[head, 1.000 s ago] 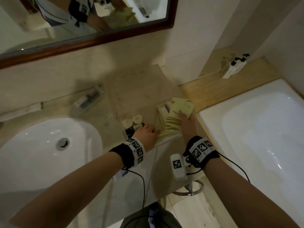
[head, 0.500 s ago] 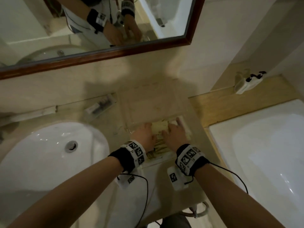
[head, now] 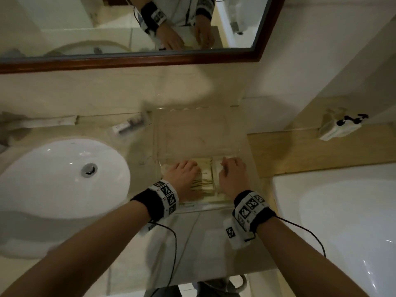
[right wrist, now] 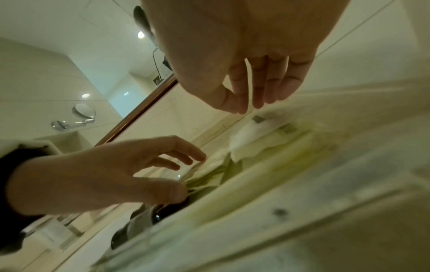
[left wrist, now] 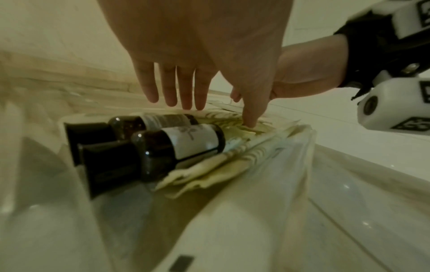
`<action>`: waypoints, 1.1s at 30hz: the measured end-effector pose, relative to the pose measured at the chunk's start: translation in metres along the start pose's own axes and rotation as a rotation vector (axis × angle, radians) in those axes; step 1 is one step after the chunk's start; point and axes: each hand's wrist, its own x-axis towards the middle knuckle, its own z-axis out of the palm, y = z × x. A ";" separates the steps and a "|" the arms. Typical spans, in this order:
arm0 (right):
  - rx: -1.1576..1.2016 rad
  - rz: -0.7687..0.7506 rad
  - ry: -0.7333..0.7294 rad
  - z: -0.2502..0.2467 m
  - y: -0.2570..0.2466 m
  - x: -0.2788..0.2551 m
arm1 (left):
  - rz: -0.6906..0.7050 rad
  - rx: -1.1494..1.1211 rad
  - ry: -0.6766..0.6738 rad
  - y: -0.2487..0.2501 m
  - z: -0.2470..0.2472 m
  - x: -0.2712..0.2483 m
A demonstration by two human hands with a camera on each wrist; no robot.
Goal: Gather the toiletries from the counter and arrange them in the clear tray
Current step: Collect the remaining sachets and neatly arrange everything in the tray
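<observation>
The clear tray (head: pixel 233 127) sits on the counter between the sink and the tub. In its near end lie two dark bottles (left wrist: pixel 163 141) with white labels and a stack of yellow-green packets (head: pixel 203 179) (left wrist: pixel 232 162). My left hand (head: pixel 188 168) (left wrist: pixel 216 114) hovers over the bottles with straight fingers, its thumb pressing on the packets. My right hand (head: pixel 230 166) (right wrist: pixel 246 108) hangs over a white packet (right wrist: pixel 253 139) at the tray's right side. Its fingertips point down and I see nothing held between them.
A white sink (head: pixel 64 179) lies to the left and a white bathtub (head: pixel 342 221) to the right. A wrapped item (head: pixel 130 127) lies on the counter beside the tray's far left corner. A white object (head: pixel 338 127) rests on the wooden ledge.
My right hand brought the yellow-green packets into the tray and let go of them. Both hands met over the packets, then drew slightly apart.
</observation>
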 end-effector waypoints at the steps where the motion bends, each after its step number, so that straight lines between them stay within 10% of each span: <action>1: -0.002 -0.003 -0.027 -0.002 0.005 0.000 | -0.014 0.001 -0.006 0.001 0.000 0.002; 24: -0.090 -0.365 -0.206 -0.017 0.018 -0.007 | -0.004 -0.102 -0.013 0.000 -0.017 0.008; 33: -0.313 -0.609 -0.458 -0.007 0.021 -0.032 | 0.098 0.066 -0.310 -0.004 -0.009 -0.028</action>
